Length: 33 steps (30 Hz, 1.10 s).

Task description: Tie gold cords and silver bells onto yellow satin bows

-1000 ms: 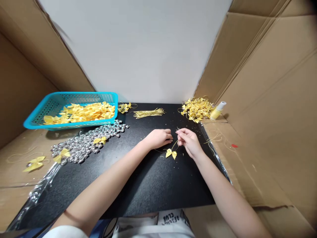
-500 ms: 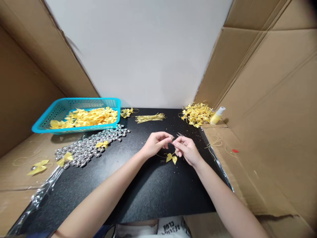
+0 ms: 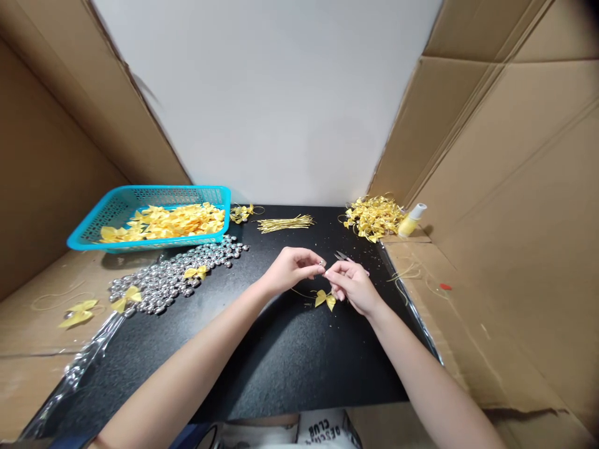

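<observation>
My left hand (image 3: 296, 269) is closed in a pinch, with a small shiny silver bead (image 3: 322, 263) at its fingertips. Right beside it, my right hand (image 3: 352, 284) pinches too, its fingertips meeting those of the left; what lies between its fingers is too small to make out. Just below the hands is a yellow ribbon bow (image 3: 324, 300). A thin gold cord (image 3: 303, 293) curves from under my left hand toward this bow. Scissors (image 3: 343, 256) lie partly hidden behind my right hand, only the blade tips showing clearly.
A turquoise basket (image 3: 79, 240) of yellow bows stands at the left, with silver beads (image 3: 163, 280) spread before it. Gold cords (image 3: 285, 224) lie at the back. A pile of finished-looking bows (image 3: 374, 217) and a yellow bottle (image 3: 412, 221) are at the right. Cardboard walls flank the table.
Both hands stay pinched together at nearly the same place, with small finger shifts. My right fingertips have moved slightly down and left. The whole view has shifted a little.
</observation>
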Each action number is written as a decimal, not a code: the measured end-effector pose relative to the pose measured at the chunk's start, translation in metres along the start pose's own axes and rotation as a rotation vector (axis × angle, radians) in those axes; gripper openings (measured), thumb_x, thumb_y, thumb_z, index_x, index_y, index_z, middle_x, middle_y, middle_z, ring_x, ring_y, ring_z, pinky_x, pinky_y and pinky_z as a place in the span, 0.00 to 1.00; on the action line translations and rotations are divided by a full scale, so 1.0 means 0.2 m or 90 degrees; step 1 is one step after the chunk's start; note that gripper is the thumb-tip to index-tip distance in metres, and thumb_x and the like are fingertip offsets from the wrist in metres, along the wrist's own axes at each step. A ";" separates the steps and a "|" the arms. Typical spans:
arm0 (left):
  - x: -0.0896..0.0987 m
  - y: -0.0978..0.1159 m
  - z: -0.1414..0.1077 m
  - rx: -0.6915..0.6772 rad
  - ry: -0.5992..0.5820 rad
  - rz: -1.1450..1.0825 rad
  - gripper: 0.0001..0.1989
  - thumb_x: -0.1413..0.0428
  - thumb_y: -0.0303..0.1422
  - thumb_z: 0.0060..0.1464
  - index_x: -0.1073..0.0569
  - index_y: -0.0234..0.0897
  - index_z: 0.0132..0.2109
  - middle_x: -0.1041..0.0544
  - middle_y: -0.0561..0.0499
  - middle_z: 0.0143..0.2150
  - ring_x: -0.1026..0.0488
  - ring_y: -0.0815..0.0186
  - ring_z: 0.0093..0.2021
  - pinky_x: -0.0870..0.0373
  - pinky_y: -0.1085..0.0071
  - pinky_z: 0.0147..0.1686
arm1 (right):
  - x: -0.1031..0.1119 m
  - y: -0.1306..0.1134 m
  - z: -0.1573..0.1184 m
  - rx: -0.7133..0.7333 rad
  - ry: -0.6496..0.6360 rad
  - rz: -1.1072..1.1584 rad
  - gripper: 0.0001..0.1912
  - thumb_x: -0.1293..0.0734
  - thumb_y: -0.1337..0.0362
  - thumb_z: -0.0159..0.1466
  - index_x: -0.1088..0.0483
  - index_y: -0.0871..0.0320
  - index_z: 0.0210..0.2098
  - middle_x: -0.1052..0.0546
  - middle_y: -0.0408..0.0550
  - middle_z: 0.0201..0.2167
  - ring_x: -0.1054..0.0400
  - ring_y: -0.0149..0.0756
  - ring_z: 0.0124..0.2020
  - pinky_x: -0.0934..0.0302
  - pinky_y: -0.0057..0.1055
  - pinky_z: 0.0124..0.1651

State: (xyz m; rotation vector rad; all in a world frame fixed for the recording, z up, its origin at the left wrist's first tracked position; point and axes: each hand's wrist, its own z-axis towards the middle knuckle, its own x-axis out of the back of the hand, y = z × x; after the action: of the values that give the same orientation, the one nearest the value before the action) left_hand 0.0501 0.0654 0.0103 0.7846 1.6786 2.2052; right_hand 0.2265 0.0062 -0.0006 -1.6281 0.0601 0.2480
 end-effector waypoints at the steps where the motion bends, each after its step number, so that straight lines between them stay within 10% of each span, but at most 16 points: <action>1: 0.00 0.00 0.00 -0.002 0.000 0.009 0.10 0.36 0.36 0.49 0.21 0.32 0.35 0.22 0.52 0.24 0.27 0.72 0.22 0.31 0.78 0.25 | 0.00 0.00 0.00 -0.001 0.000 -0.001 0.18 0.24 0.53 0.50 0.33 0.59 0.21 0.33 0.35 0.11 0.44 0.21 0.10 0.48 0.20 0.14; 21: 0.00 0.04 -0.06 -0.055 0.021 -0.022 0.13 0.38 0.35 0.52 0.20 0.33 0.44 0.18 0.44 0.42 0.23 0.62 0.41 0.28 0.69 0.39 | -0.03 0.00 -0.01 0.061 0.024 0.022 0.21 0.23 0.48 0.48 0.29 0.59 0.24 0.29 0.38 0.16 0.37 0.24 0.14 0.41 0.23 0.19; 28: 0.13 -0.01 -0.13 -0.138 -0.231 0.467 0.10 0.37 0.29 0.47 0.21 0.38 0.40 0.21 0.49 0.39 0.26 0.61 0.41 0.32 0.67 0.44 | 0.02 -0.03 -0.02 0.114 0.060 0.079 0.20 0.23 0.49 0.49 0.29 0.58 0.25 0.30 0.37 0.16 0.38 0.25 0.15 0.42 0.25 0.20; 33: 0.11 -0.06 -0.11 -0.132 -0.238 0.589 0.04 0.43 0.29 0.56 0.22 0.37 0.35 0.23 0.49 0.36 0.27 0.64 0.38 0.33 0.70 0.40 | 0.07 -0.08 -0.02 0.158 0.088 0.124 0.21 0.22 0.48 0.48 0.31 0.56 0.25 0.31 0.36 0.17 0.41 0.24 0.15 0.42 0.27 0.22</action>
State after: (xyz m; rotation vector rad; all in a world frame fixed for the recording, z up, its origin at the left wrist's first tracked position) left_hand 0.0187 0.0632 0.0009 2.0526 0.9562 2.4362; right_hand 0.2438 0.0051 0.0135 -1.3910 0.3435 0.2660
